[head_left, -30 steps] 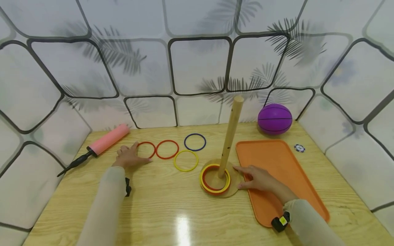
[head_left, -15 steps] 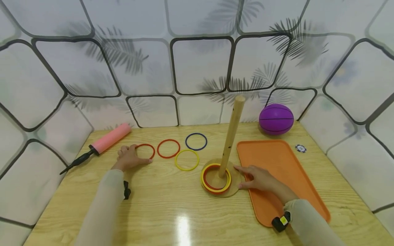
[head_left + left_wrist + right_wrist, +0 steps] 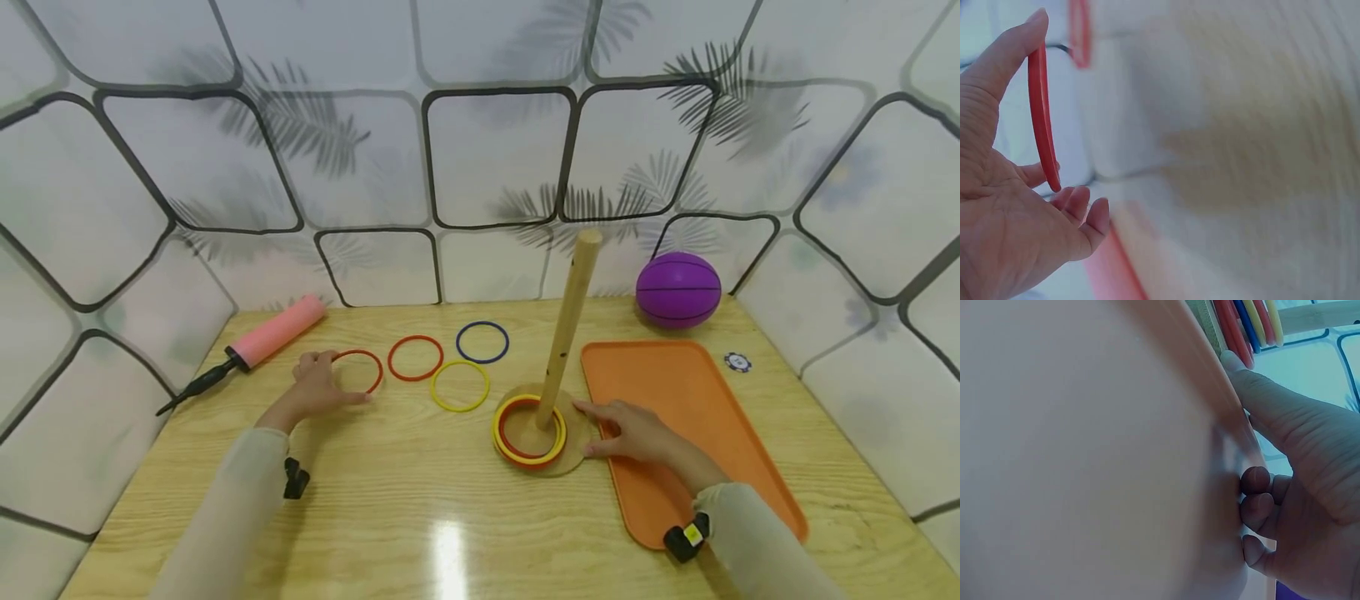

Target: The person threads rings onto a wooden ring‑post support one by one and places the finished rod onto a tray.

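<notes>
On wooden worktop (image 3: 420,508): left grip (image 3: 318,387) pinched red ring (image 3: 358,370); right grip (image 3: 637,433) rested curled against peg base (image 3: 573,450), grasping nothing.

Bright, even light from above — a white glare patch low centre on the counter (image 3: 447,542). Head view bends at its edges; both wrist views are blurred, backgrounds washed out.

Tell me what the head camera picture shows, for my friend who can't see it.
A person's left hand grips a red ring on a wooden table, while the right hand rests by a peg stand stacked with rings. Nearby lie three loose rings, an orange tray, a purple ball and a pink pump.
</notes>
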`<state>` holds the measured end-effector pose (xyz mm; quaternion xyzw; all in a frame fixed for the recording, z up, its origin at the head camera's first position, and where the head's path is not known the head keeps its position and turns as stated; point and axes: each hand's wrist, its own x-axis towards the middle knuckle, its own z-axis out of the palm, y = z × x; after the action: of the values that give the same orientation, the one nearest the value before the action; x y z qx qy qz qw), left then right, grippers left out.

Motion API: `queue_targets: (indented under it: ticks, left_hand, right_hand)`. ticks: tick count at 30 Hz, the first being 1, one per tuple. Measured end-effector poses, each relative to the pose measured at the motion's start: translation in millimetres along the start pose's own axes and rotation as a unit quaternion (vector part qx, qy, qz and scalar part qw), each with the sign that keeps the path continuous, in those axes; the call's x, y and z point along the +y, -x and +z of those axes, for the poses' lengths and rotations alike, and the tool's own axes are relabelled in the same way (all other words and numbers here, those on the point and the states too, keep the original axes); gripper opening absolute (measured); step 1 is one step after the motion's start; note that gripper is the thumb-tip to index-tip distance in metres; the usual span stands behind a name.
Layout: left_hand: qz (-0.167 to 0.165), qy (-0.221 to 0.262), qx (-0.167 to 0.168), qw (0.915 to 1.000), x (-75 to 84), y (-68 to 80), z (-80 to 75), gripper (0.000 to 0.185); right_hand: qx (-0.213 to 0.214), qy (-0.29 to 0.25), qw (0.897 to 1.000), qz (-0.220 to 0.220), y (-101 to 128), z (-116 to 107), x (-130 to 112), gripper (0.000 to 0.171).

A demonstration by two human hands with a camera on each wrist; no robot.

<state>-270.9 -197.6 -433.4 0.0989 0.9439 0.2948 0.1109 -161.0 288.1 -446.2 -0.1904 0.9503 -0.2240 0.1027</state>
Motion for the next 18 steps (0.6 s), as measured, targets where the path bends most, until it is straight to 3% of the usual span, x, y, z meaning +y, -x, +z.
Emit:
queue_targets:
  ticks: [5,10,18]
  left_hand:
    - [0.046,0.012,0.008,0.9989,25.7,10.2,-8.1,0.107]
    - [0.098,0.005,0.023,0.9949,64.4,19.2,-20.6,0.102]
    - [0.145,0.010,0.030,0.9890,125.4,25.2,-44.3,0.095]
  right_hand:
    - [0.002,-0.002,1.000,0.005,1,1,-1,0.075]
    - [0.001,-0.008,1.000,0.005,1,1,-1,0.075]
    - [-0.002,-0.008,1.000,0.009,1,0,-1,0.075]
